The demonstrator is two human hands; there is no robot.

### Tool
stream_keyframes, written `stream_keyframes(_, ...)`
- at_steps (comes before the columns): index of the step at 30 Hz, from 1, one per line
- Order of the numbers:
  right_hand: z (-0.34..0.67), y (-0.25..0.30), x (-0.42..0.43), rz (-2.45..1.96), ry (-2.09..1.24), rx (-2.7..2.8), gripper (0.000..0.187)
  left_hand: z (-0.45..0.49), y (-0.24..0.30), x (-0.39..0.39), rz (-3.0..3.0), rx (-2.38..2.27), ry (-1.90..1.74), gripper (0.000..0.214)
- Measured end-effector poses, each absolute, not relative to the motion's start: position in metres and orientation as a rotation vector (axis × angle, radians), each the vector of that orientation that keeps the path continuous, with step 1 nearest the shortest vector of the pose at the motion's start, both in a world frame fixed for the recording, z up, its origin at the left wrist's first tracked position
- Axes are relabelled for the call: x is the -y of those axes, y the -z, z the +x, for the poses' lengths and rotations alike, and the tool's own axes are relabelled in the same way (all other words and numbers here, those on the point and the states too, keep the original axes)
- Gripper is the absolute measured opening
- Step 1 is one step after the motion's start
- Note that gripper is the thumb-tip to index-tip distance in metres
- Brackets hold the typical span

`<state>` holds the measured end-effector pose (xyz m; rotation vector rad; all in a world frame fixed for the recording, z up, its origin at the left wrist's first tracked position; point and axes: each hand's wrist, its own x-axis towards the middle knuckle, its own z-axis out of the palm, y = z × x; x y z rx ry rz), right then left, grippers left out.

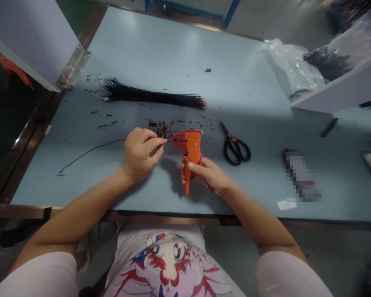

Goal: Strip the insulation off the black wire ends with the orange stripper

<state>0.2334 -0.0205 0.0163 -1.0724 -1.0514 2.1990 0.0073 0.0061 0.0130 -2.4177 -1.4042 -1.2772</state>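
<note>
My left hand (143, 152) pinches a thin black wire (94, 147) near one end. The wire's long part trails left over the table to a blue-tipped terminal. In my right hand (205, 172) is an orange and red wire stripper (193, 146), its handles gripped and its jaws pointing left. The pinched wire end reaches the stripper's jaws; how deep it sits I cannot tell. Just beyond both hands lies a small heap of cut insulation scraps (160, 128). Farther back rests a long bundle of black wires (157, 97), blue terminals at its left end and bare copper at its right.
Black-handled scissors (235, 150) lie right of the stripper. A blurred-out object (301, 175) and a white paper slip (287, 204) are farther right. Clear plastic bags (293, 66) sit at the back right. Upright panels (34, 37) stand at both sides of the table.
</note>
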Motion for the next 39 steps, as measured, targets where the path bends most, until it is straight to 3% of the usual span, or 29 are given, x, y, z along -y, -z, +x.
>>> stream_keyframes(30, 0.232, -0.018, 0.028, -0.967, -2.149, 1.195, 0.030, 0.012, -0.024, 0.002, -2.400, 1.320, 1.347, 0.002)
stream_keyframes(39, 0.227, -0.018, 0.034, -1.053, -2.085, 1.227, 0.045, 0.014, -0.026, 0.006, -2.413, 1.282, 1.364, 0.002)
